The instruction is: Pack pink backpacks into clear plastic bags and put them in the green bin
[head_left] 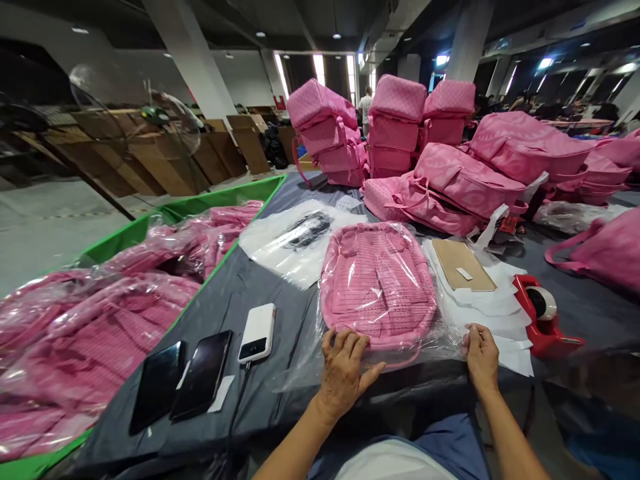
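Observation:
In front of me a pink backpack (379,283) lies flat inside a clear plastic bag (305,367). My left hand (344,367) rests on the near edge of the bag, fingers spread over the plastic at the backpack's lower end. At the bag's right side, my right hand (481,353) pinches the clear plastic between thumb and fingers. A pink strap shows through the film between the hands. Right of the bag lie white paper sheets (515,320) with a brown card (463,265) on top.
A red tape dispenser (547,327) stands at the right. Two dark phones (203,373) and a white power bank (257,333) with a cable lie left. Bagged pink backpacks (115,340) fill a green-edged bin (240,250). Stacked pink bags (395,127) stand at the back.

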The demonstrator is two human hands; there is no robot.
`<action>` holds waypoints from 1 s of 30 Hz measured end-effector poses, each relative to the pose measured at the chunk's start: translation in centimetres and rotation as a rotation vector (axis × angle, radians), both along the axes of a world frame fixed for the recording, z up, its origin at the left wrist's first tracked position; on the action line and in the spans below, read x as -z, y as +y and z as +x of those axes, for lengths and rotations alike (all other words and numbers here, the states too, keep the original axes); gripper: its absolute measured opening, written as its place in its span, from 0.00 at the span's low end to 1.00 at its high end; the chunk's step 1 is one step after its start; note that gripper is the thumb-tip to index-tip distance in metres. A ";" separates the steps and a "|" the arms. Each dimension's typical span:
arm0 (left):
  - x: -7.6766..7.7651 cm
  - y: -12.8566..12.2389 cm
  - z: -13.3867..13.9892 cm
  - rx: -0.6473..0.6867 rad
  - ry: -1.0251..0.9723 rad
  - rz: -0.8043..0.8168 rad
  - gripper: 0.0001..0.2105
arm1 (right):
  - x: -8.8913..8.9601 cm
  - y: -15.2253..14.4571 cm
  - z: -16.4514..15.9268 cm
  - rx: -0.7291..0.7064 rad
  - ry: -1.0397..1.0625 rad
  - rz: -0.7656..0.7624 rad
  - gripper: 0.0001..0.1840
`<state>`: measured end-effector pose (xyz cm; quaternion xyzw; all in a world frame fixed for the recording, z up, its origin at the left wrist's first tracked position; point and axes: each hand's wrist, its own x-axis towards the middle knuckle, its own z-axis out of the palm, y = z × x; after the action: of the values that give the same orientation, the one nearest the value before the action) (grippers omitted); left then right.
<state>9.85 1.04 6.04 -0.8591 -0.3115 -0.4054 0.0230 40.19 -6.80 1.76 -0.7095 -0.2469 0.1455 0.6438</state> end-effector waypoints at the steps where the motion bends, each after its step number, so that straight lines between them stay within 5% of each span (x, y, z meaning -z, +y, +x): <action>1: -0.2 0.2 0.2 0.011 0.011 -0.028 0.14 | 0.0 0.0 0.0 0.000 0.002 0.001 0.37; 10: -1.6 3.0 -0.6 0.097 0.094 -0.110 0.08 | -0.3 -0.4 0.1 0.037 -0.065 0.008 0.36; 17: -1.9 6.5 0.3 0.170 0.159 -0.704 0.12 | -0.7 -0.5 1.7 -0.021 -0.064 -0.133 0.36; 23: -1.2 6.6 0.4 0.139 0.081 -0.748 0.15 | -0.4 0.1 3.0 -0.054 -0.032 -0.180 0.36; 30: -0.5 6.7 0.6 0.155 0.010 -0.734 0.21 | -4.8 -7.1 10.1 0.242 -0.358 -0.233 0.27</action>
<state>10.48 7.78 6.52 -0.8332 -0.3703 -0.2628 -0.3157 50.33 -13.88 6.52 -0.8179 -0.2518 -0.0336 0.5163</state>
